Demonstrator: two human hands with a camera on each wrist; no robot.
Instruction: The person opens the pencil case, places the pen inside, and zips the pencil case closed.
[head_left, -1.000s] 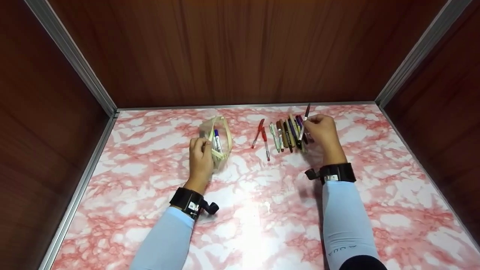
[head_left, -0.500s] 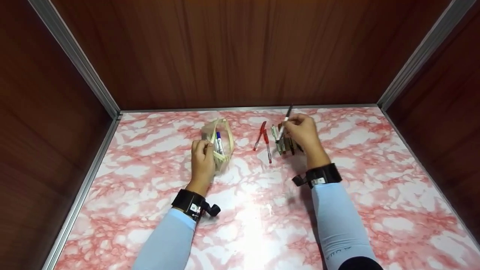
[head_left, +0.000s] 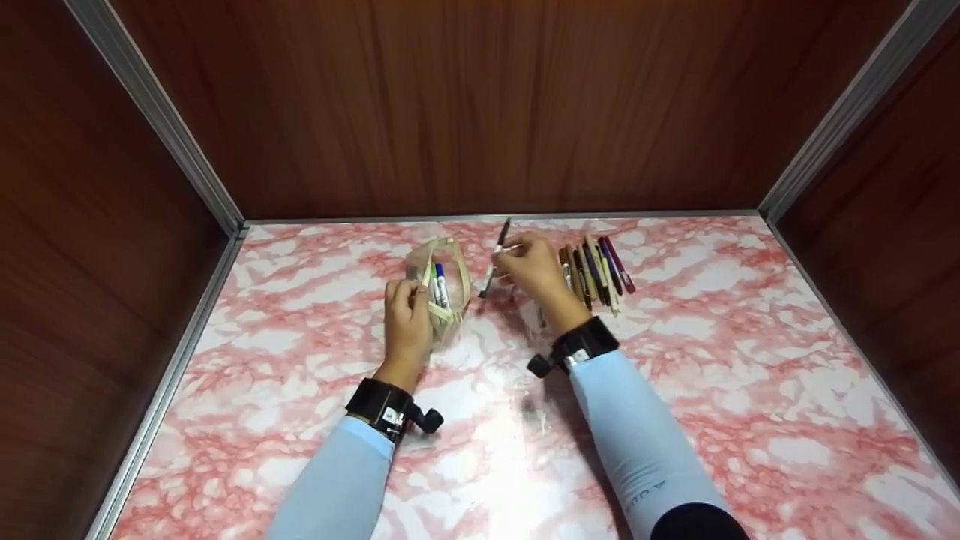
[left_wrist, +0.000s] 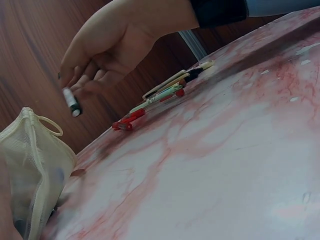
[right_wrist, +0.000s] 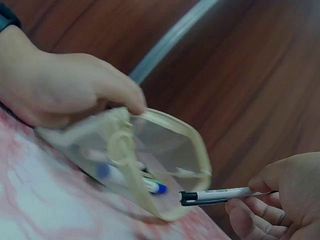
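A pale yellow mesh zip pouch [head_left: 463, 279] lies with its mouth spread wide, and markers, one blue-capped [head_left: 440, 283], show inside it. My left hand [head_left: 407, 315] grips the pouch by its near-left edge. Between thumb and fingers my right hand [head_left: 534, 268] pinches a white-and-black pen [head_left: 490, 273], held above the table just right of the pouch. In the right wrist view the pen's black end [right_wrist: 188, 198] points at the pouch opening, close to the rim [right_wrist: 204, 155]. The right hand partly covers what lies under it in the head view.
A row of pens and markers [head_left: 592, 271] lies to the right of the right hand. Two red pens [left_wrist: 131, 119] rest on the pink marbled table [left_wrist: 200, 165], mostly covered in the head view. Brown wood-look panels [head_left: 480, 112] stand behind and at both sides.
My right hand has carried the white-and-black pen leftward from the row of pens to beside the pouch. My left hand keeps its grip on the pouch.
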